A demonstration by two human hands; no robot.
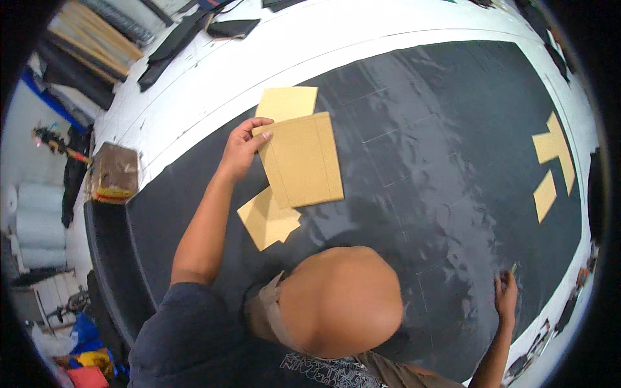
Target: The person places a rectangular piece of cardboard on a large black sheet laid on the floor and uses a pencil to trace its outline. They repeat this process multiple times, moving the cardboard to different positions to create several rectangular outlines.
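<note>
My left hand (242,152) pinches the upper left corner of a tan card pattern piece (301,161), thumb on top. Lines run along the edges of this piece, and it is held over a black sheet of material (388,213). Behind it another tan piece (288,102) shows at the top, and a notched tan piece (268,220) lies partly under its lower left. Far to the right, my right hand (506,296) is closed over the sheet. A small, pale, thin tip sticks up from its fingers, too small to name.
Thin pale lines mark the black sheet. Several tan pieces (545,194) lie near its right edge. The white table (310,45) extends beyond it. At left stand a brown box (115,169) and grey rolls (40,220). A rounded brown cap-like shape (343,301) blocks the lower middle.
</note>
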